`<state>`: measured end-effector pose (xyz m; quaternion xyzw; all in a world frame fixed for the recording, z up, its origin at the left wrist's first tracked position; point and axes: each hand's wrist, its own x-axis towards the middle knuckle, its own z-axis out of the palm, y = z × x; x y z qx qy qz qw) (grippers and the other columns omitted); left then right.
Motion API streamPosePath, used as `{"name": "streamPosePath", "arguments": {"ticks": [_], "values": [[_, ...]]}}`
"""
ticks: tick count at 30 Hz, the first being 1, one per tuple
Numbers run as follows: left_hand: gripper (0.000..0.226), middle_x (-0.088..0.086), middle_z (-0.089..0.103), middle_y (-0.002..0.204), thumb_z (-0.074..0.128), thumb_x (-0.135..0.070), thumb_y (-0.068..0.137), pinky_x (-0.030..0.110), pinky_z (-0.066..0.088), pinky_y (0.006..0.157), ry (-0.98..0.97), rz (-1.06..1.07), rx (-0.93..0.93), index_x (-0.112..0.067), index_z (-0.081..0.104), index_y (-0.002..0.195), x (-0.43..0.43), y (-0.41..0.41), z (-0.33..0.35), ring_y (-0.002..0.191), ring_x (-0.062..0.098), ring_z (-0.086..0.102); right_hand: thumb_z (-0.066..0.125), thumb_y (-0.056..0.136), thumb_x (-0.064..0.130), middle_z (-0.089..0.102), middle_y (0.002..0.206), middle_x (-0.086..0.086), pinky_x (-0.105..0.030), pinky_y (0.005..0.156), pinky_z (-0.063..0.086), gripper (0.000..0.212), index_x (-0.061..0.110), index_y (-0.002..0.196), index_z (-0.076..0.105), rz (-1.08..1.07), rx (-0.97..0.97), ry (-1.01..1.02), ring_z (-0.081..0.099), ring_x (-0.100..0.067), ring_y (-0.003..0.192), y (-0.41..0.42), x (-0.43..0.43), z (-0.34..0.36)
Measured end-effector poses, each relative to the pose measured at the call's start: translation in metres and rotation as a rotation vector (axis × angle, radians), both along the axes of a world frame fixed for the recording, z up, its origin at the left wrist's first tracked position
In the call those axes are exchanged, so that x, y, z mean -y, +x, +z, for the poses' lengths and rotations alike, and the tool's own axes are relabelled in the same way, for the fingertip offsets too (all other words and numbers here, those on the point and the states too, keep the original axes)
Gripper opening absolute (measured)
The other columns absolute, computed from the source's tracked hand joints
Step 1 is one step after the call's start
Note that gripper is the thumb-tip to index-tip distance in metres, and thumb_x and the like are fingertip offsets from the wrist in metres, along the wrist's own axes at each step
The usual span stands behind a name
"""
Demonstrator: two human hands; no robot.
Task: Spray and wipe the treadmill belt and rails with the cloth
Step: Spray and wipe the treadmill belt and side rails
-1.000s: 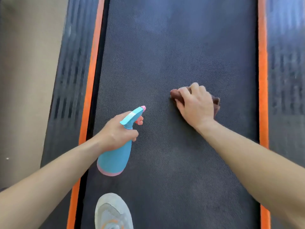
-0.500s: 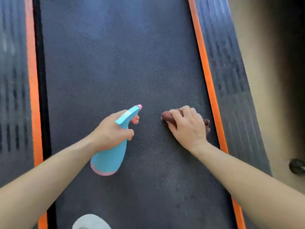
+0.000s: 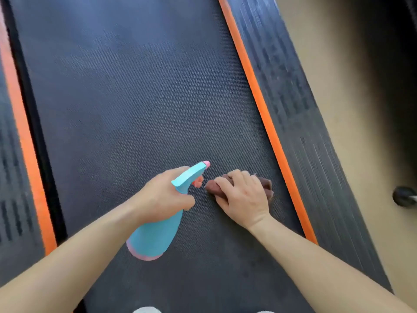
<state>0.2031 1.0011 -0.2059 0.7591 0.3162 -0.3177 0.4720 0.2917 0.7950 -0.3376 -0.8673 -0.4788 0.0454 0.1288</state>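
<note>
The right hand [image 3: 244,196] presses a bunched brown cloth [image 3: 216,187] onto the treadmill belt [image 3: 135,98] beside the orange right rail edge [image 3: 266,114]. The left hand [image 3: 162,197] grips a blue spray bottle [image 3: 155,233], its nozzle close to the cloth. A squeeze now would likely wet the knuckles, not the belt.

My left hand [image 3: 164,197] grips the bottle [image 3: 155,238] by its neck, left forearm [image 3: 79,249] reaching in from lower left. My right hand [image 3: 243,197] lies palm down, fingers [image 3: 237,176] bent over the cloth [image 3: 213,187], right forearm [image 3: 316,263] coming from lower right; the hands sit just beside each other.
</note>
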Motion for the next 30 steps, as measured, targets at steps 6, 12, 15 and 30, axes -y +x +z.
{"name": "streamPosePath", "arguments": {"ticks": [6,12,15,30], "values": [[0.042,-0.008,0.072,0.107,0.068,-0.017,0.079,0.034,0.054,0.077,0.030,-0.128,0.019,-0.036,0.066,0.116,0.003,0.030,-0.018,0.091,0.020,0.065,0.067,0.086,0.041,0.058,0.102,-0.007,-0.044,0.071,0.047,0.030,0.024,0.110,0.065,-0.201,-0.017,-0.017,0.055,-0.030,0.086,-0.015,0.027,0.003],[0.043,-0.012,0.073,0.109,0.066,-0.012,0.080,0.030,0.053,0.076,-0.027,-0.202,0.011,-0.034,0.067,0.117,0.014,0.042,-0.017,0.084,0.007,0.067,0.069,0.086,0.041,0.056,0.105,-0.008,-0.046,0.072,0.050,0.031,0.023,0.111,0.067,-0.348,-0.036,-0.051,0.057,-0.032,0.086,-0.044,0.088,0.006],[0.030,-0.009,0.074,0.103,0.066,-0.015,0.079,0.024,0.050,0.067,-0.023,-0.269,-0.003,-0.033,0.065,0.102,0.015,0.042,-0.017,0.069,-0.002,0.064,0.064,0.086,0.041,0.058,0.104,-0.008,-0.046,0.070,0.050,0.030,0.022,0.109,0.068,-0.375,-0.032,-0.042,0.058,-0.033,0.085,-0.048,0.089,0.003],[0.031,-0.020,0.070,0.085,0.068,-0.020,0.075,0.029,0.053,0.069,0.010,-0.113,0.039,-0.034,0.066,0.102,-0.003,0.005,-0.031,0.070,-0.001,0.061,0.059,0.093,0.039,0.058,0.101,-0.014,-0.047,0.067,0.048,0.028,0.014,0.104,0.066,-0.203,0.147,0.115,0.055,-0.036,0.085,0.053,-0.020,-0.004]]}}
